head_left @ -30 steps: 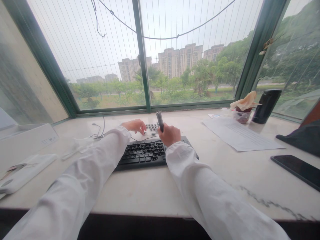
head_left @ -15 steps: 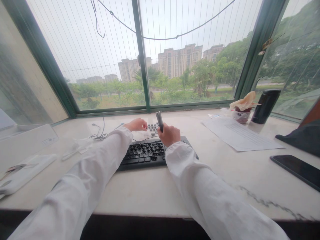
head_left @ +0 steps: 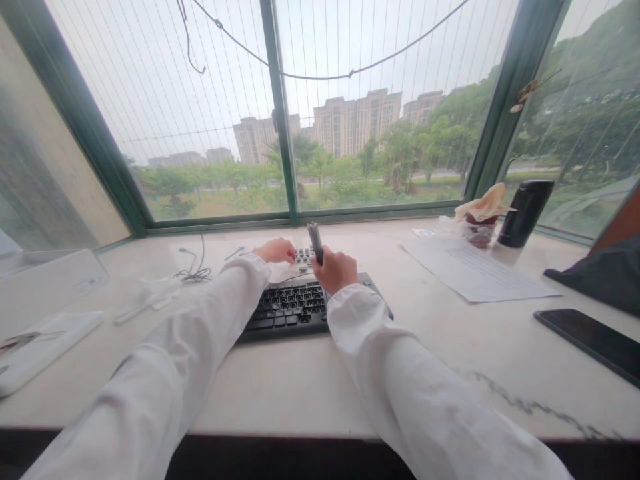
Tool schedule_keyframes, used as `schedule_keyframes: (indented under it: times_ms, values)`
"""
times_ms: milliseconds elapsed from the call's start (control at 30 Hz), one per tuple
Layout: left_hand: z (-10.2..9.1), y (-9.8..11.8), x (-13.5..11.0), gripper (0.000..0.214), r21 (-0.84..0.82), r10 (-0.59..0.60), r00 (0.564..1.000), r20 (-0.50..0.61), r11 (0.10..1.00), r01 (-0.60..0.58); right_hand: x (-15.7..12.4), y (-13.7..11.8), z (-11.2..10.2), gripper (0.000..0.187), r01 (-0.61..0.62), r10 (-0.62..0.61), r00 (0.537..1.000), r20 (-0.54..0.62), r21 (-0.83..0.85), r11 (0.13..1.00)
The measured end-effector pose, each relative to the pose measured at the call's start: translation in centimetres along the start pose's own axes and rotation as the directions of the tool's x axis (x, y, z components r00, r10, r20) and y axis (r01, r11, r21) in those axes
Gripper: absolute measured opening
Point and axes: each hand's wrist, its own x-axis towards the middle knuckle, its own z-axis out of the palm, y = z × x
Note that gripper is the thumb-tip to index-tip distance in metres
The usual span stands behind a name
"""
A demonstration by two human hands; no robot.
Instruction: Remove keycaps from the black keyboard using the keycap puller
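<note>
At a pale stone sill (head_left: 310,380) beneath a wide green-framed window (head_left: 280,113), a white case (head_left: 40,340) lies at far left, with a tangle of thin white cable (head_left: 193,270) just beyond it. The person's left hand (head_left: 275,251), sleeved in white, rests with fingers curled together on a small group of loose keycaps (head_left: 303,255) behind a black keyboard (head_left: 293,305). The right hand (head_left: 336,268) hovers over the keyboard's far edge, fingers clamped around a grey tool (head_left: 315,241) that stands nearly upright. Further right lie a sheet of paper (head_left: 475,270), a plastic cup (head_left: 479,220) topped with crumpled tissue, a dark cylinder (head_left: 525,212) and a black phone (head_left: 590,337).
</note>
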Motion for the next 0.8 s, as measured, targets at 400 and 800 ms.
schedule_keyframes:
  times_ms: [400, 800]
  values:
    - [0.1, -0.2, 0.1, 0.026, -0.017, -0.028, 1.0, -0.009, 0.999, 0.028, -0.1, -0.1, -0.3, 0.035, 0.0, 0.0, 1.0, 0.015, 0.001, 1.0]
    - [-1.8, 0.6, -1.5, 0.026, -0.019, -0.01, 0.997, -0.08, 1.0, 0.009, -0.1, -0.1, -0.2, 0.034, -0.01, 0.01, 1.0, 0.01, -0.002, 1.0]
